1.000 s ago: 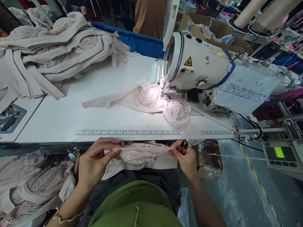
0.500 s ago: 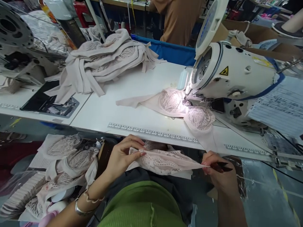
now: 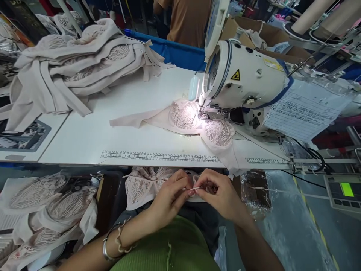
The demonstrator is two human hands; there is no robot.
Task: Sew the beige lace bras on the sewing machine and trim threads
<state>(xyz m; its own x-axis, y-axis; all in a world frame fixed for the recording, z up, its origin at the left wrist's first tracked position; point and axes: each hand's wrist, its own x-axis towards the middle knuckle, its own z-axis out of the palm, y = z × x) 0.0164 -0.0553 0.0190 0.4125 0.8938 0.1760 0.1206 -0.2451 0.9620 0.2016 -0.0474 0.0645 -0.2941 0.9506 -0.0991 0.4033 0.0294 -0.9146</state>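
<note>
Over my lap, below the table's front edge, lies a pale pink lace bra [image 3: 141, 190]. My left hand [image 3: 170, 197] is closed in a pinch on its thin edge. Fingertip to fingertip with it, my right hand [image 3: 222, 194] pinches the same edge. The dark tool in my right palm cannot be made out clearly now. Much of the bra is hidden behind both hands. Another lace bra [image 3: 183, 116] lies flat on the white table, one cup at the needle of the lit sewing machine [image 3: 239, 77] and a strip hanging over the front edge.
A heap of beige bras [image 3: 81, 64] covers the left of the table [image 3: 146, 141]. More lace bras [image 3: 50, 207] are piled low on my left. A handwritten sheet [image 3: 304, 107] hangs on the machine's right. Behind the table stands a person in brown [image 3: 187, 22].
My right hand has moved left to meet my left hand, and the stretched lace edge between them is now short. The view has shifted right, and the bra at the machine stays put.
</note>
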